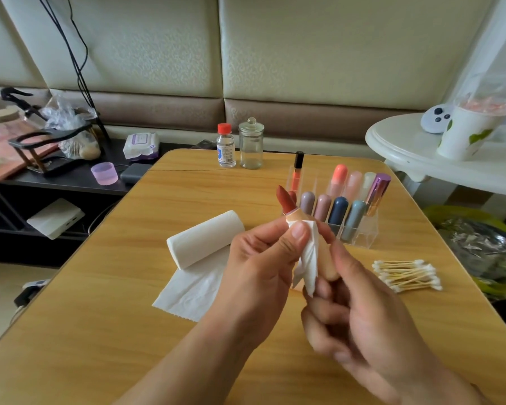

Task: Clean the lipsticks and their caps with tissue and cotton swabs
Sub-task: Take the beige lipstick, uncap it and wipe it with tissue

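An uncapped lipstick [285, 201] with a brick-red bullet and a peach tube is held up over the table's middle. My left hand [260, 258] pinches a folded piece of white tissue [308, 263] against the tube just below the bullet. My right hand [354, 311] grips the tube's lower end with curled fingers. A clear acrylic organizer [360, 236] behind holds several capped lipsticks [338, 210]. A tissue roll [205, 238] with a sheet unrolled lies to the left. A pile of cotton swabs [406, 274] lies to the right. The lipstick's cap is not visible.
A small red-capped bottle [226, 146] and a lidded glass jar [251, 144] stand at the wooden table's [100, 302] far edge. A dark side shelf with clutter is to the left. A white round table [415, 147] with a paper cup stands at the right.
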Motion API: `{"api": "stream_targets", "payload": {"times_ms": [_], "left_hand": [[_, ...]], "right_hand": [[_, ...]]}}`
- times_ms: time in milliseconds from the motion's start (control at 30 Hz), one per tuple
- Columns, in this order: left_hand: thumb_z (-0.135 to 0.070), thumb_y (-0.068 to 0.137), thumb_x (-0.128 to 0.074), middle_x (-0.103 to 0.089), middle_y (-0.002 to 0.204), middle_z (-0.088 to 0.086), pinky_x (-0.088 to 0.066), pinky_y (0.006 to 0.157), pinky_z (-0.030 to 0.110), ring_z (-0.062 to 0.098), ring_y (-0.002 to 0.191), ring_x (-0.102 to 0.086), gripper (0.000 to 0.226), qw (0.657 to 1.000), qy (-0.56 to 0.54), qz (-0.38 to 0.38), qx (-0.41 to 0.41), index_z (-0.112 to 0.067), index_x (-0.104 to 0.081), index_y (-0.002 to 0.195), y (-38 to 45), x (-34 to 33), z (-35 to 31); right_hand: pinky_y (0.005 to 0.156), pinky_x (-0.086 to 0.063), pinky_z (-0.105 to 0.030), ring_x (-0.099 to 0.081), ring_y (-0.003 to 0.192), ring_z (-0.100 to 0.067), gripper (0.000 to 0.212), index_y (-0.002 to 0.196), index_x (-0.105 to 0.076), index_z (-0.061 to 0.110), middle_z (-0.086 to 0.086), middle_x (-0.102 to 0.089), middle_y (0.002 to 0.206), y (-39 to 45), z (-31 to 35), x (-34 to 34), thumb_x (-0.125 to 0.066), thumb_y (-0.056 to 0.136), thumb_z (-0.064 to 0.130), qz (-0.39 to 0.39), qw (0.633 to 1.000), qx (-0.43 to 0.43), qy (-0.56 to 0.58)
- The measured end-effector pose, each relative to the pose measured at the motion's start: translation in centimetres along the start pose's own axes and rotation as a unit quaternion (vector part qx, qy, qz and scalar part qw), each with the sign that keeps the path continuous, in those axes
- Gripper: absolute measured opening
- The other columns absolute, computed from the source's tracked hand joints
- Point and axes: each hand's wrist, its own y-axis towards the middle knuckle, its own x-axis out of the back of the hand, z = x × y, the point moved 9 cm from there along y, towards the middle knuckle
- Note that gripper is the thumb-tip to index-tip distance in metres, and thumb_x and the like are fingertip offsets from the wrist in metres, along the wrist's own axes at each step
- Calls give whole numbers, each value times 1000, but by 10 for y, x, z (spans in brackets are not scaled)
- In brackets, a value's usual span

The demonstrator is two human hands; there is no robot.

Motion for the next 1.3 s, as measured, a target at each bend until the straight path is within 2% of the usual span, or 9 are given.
{"api": "stream_targets", "payload": {"times_ms": [100,300,400,533,633,767,967,1100,1300], "left_hand": [[-28,86,-70,-65,66,14,-51,55,28,20,48,-61,23,1000,2,-5,1,-5,-71,91,0,0,1],[-28,89,-66,-63,78,14,-47,74,32,21,69,-58,30,999,25,-33,-12,1,-70,92,1,8,0],[-30,83,-64,-64,69,13,-50,61,26,19,56,-59,31,1000,-3,-11,7,0,-71,90,1,3,3],[-35,81,-72,-66,70,14,-54,58,29,19,48,-64,31,1000,-6,14,19,-7,-72,92,0,-2,5],[-34,83,-72,-64,73,15,-49,61,32,24,55,-57,32,1000,11,-14,-4,-3,-71,93,1,5,3],[-40,84,-71,-63,81,14,-43,74,40,27,76,-55,43,1000,23,-16,-8,1,-69,97,3,9,3],[-35,86,-67,-65,71,14,-54,62,26,17,53,-63,38,999,-23,31,17,1,-68,99,2,0,7],[-37,82,-73,-70,91,11,-54,75,28,18,77,-67,45,998,-34,43,27,0,-68,105,2,-2,8],[-35,87,-69,-68,112,12,-46,96,34,21,101,-62,45,997,-68,22,33,-1,-67,116,3,-2,13]], "right_hand": [[34,-17,-17,-26,28,-13,61,65,-58,13,-2,-18,55,-2,-6,-6,-54,91,67,20,996,-70,54],[39,-28,-23,-34,42,-21,46,77,-64,13,-1,-34,53,0,22,6,-61,82,59,-79,968,143,-192],[37,-24,-19,-27,36,-15,41,90,-75,24,2,-24,53,1,11,-2,-50,96,55,-46,994,74,-70],[33,-14,-15,-23,27,-11,60,62,-57,14,2,-23,49,-3,-7,-14,-50,93,64,38,991,-78,103],[36,-20,-18,-31,34,-16,56,70,-68,21,-3,-33,50,-1,8,10,-51,90,71,-47,995,30,-82],[41,-27,-32,-35,46,-27,40,76,-63,21,-1,-40,53,-5,29,9,-59,83,60,-90,933,209,-279],[35,-21,-18,-27,32,-14,48,67,-57,14,-5,-20,55,0,1,1,-51,84,59,5,999,35,-14],[35,-22,-22,-32,36,-14,49,81,-58,13,4,-36,56,0,-14,-23,-41,103,54,192,951,-99,223],[34,-16,-24,-21,36,-14,52,86,-48,11,1,-30,62,-9,-4,-36,-28,108,53,268,913,-97,291]]}}
